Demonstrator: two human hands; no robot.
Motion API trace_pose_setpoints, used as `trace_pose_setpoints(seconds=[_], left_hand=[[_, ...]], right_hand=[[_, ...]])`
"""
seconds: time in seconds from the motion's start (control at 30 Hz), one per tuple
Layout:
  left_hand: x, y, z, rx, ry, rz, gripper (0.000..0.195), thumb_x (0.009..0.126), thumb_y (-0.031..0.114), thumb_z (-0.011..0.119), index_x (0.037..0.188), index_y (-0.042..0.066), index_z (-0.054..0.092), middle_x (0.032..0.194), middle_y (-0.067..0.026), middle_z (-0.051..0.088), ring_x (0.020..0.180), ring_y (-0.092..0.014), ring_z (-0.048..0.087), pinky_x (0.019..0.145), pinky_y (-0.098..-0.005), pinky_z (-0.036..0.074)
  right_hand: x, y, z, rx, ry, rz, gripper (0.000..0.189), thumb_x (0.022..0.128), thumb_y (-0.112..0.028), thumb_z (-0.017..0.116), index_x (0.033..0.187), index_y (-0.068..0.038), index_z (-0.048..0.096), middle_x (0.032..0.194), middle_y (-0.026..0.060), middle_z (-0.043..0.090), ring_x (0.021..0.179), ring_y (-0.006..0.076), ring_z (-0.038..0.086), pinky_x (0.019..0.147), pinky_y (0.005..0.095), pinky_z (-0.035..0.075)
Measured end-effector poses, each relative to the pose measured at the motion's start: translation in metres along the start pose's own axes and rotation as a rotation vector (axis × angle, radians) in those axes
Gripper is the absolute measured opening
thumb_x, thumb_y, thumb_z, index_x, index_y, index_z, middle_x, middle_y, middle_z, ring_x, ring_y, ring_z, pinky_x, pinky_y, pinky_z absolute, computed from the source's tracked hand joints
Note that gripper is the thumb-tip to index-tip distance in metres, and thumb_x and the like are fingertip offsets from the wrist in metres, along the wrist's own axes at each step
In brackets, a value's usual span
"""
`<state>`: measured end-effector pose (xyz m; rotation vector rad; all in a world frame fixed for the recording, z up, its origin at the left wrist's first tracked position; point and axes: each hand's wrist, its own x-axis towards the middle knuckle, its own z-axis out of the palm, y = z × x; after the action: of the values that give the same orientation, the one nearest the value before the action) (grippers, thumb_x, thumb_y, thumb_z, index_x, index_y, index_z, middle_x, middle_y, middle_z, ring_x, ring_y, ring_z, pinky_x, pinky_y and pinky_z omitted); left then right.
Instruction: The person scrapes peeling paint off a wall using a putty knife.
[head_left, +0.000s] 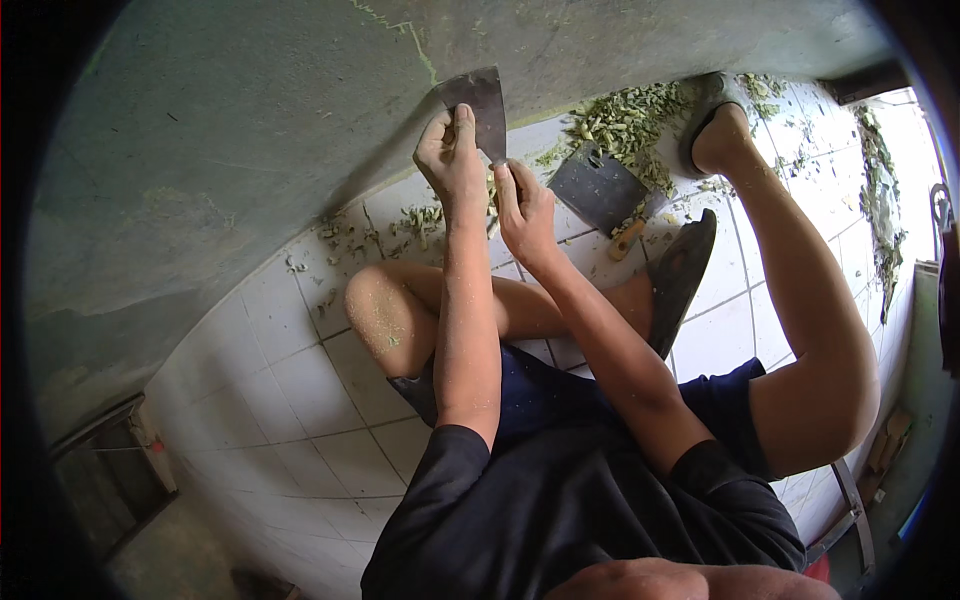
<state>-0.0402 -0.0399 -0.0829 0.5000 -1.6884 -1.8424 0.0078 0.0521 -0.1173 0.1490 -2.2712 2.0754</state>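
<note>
A scraper with a broad dark metal blade (484, 105) is held up against the worn grey-green wall (300, 112). My left hand (457, 165) grips the blade's left side, its thumb laid on the metal. Lower down, my right hand (529, 217) pinches the narrow end of the same tool; any handle there is hidden by the fingers. A thin yellow-green line (424, 56) runs down the wall to the blade's upper corner.
Green and pale flakes (630, 112) lie heaped along the wall's foot on white floor tiles (330, 390). Near my right foot are a dark square plate (600, 187) and a wooden handle (626, 240). My sandals (682, 281) rest on the tiles. A metal frame (855, 510) stands at lower right.
</note>
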Motion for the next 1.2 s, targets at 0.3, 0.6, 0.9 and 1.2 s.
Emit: trace_pose_setpoints(seconds=[0.3,0.6,0.9,1.2], left_hand=[[0.006,0.002,0.002,-0.188,-0.026,-0.092,0.022,0.100,0.017,0.066,0.086,-0.001,0.067,0.080,0.0037,0.061,0.068,-0.004,0.050,0.062,-0.0227,0.040],[0.007,0.012,0.006,-0.090,-0.031,0.016,0.032,0.101,0.018,0.064,0.076,-0.002,0.060,0.069,0.0061,0.051,0.063,-0.004,0.041,0.056,-0.0244,0.031],[0.019,0.082,0.009,-0.275,0.145,0.090,0.032,0.100,0.027,0.066,0.078,0.004,0.060,0.071,0.0042,0.057,0.062,-0.005,0.046,0.055,-0.0220,0.035],[0.022,0.072,-0.028,-0.087,-0.072,0.140,0.031,0.101,0.025,0.066,0.080,0.002,0.063,0.073,0.0038,0.057,0.069,-0.004,0.049,0.061,-0.0221,0.040]], right_hand=[[0.015,-0.018,-0.015,-0.124,-0.018,-0.158,0.021,0.101,-0.014,0.058,0.106,0.006,0.064,0.070,0.0251,0.060,0.055,0.0351,0.059,0.054,0.0381,0.045],[0.014,-0.027,-0.016,-0.107,-0.032,-0.059,0.022,0.100,-0.014,0.060,0.104,0.006,0.065,0.067,0.0256,0.060,0.054,0.0337,0.061,0.053,0.0389,0.045],[0.046,-0.078,-0.013,-0.122,-0.050,-0.494,0.022,0.098,-0.015,0.064,0.109,0.004,0.064,0.068,0.0230,0.061,0.058,0.0356,0.064,0.056,0.0386,0.049],[0.013,-0.073,-0.003,0.004,-0.125,-0.210,0.024,0.102,-0.020,0.059,0.095,0.003,0.059,0.059,0.0143,0.052,0.050,0.0217,0.052,0.051,0.0366,0.040]])
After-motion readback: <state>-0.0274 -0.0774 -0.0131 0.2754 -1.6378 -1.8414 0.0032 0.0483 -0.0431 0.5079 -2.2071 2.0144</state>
